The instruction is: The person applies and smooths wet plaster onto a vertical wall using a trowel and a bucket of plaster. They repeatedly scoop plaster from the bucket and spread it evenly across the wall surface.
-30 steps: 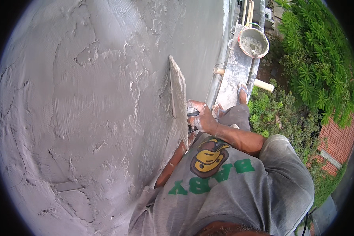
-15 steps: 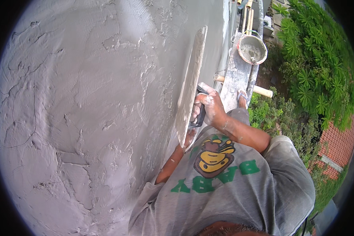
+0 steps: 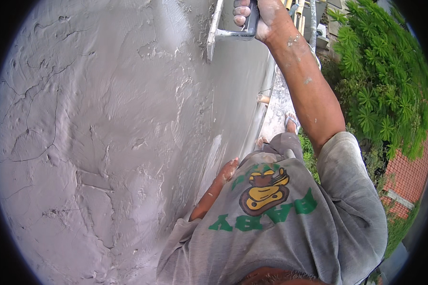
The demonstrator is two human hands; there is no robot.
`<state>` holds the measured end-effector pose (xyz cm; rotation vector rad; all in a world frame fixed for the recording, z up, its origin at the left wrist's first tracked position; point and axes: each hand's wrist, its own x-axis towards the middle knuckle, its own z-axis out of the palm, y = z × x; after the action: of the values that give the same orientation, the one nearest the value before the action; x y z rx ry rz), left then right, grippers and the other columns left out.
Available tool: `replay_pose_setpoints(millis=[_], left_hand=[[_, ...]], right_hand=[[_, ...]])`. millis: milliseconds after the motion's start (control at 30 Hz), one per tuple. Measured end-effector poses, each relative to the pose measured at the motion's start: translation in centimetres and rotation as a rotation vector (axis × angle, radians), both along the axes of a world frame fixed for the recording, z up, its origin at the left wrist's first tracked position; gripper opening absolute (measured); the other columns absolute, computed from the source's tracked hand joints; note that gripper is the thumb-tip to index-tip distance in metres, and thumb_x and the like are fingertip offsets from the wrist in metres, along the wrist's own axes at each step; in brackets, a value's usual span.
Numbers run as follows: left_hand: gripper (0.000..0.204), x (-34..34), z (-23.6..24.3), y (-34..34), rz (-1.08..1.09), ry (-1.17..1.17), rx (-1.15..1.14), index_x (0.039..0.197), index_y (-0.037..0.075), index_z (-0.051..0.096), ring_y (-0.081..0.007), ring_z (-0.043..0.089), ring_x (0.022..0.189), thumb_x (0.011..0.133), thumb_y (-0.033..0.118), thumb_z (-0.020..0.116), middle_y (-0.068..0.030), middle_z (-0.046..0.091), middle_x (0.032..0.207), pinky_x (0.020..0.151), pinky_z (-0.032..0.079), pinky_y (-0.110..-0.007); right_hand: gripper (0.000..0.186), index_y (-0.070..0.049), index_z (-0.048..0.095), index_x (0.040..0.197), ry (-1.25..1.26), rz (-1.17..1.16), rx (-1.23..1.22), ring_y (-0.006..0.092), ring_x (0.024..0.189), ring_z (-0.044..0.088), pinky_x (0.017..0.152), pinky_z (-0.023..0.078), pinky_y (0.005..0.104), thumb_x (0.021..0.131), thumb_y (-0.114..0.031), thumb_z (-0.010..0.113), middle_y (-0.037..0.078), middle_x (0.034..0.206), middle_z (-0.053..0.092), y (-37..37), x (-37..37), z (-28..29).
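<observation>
My right hand (image 3: 267, 16) is closed round the dark handle of a plastering trowel (image 3: 215, 29) at the top of the view. The trowel's long, plaster-smeared blade stands edge-on against the wet grey wall (image 3: 128, 118), and its far end runs out of the picture. Low beside my shirt, my left hand (image 3: 231, 167) hangs close to the wall, spotted with plaster; its fingers are too small and partly hidden to read. Near the trowel the plaster looks smooth, while farther left it is rough, ridged and cracked.
A narrow, plaster-stained plank (image 3: 277, 107) runs along the wall, with my sandalled foot (image 3: 291, 123) on it. A bamboo pole end (image 3: 263, 98) pokes out beside it. My right forearm hides most of the bucket. Green trees (image 3: 371, 71) and a tiled roof (image 3: 406, 173) lie below right.
My right hand has carried the trowel up and away along the wall, straightening the arm. The left hand, previously mostly behind the trowel, now shows beside my shirt.
</observation>
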<state>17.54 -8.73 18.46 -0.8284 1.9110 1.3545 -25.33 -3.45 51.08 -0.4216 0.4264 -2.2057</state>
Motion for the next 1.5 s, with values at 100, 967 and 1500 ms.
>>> replay_pose_setpoints(millis=[100,967,1500], left_hand=[[0.074,1.9,-3.1,-0.7,0.059,0.028,-0.005,0.126,-0.006,0.048,-0.0325,0.048,0.122,0.096,0.058,0.028,-0.0229,0.054,0.127,0.104,0.033,-0.037],[0.075,2.7,-5.2,0.1,0.121,0.209,-0.039,0.112,-0.003,0.058,-0.0281,0.057,0.099,0.094,0.062,0.027,-0.0177,0.063,0.105,0.093,0.04,-0.036],[0.076,0.0,-4.3,-0.5,0.168,0.121,0.061,0.114,-0.005,0.058,-0.0265,0.057,0.102,0.094,0.062,0.028,-0.0174,0.063,0.107,0.093,0.041,-0.036]], right_hand=[[0.013,-0.008,0.056,0.076,0.167,-0.353,0.411,0.0118,0.043,0.048,0.039,0.044,0.029,0.085,-0.015,0.05,0.0,0.053,0.048,1.2,-1.8,1.2],[0.017,-0.003,0.055,0.088,0.463,-0.054,0.649,0.0044,0.069,0.044,0.06,0.038,0.0216,0.073,0.003,0.06,-0.003,0.072,0.048,4.3,21.6,-12.9],[0.024,0.002,0.056,0.101,-0.107,-0.234,0.34,0.0118,0.052,0.052,0.05,0.047,0.0283,0.08,-0.007,0.052,0.003,0.066,0.051,4.5,15.4,-8.0]])
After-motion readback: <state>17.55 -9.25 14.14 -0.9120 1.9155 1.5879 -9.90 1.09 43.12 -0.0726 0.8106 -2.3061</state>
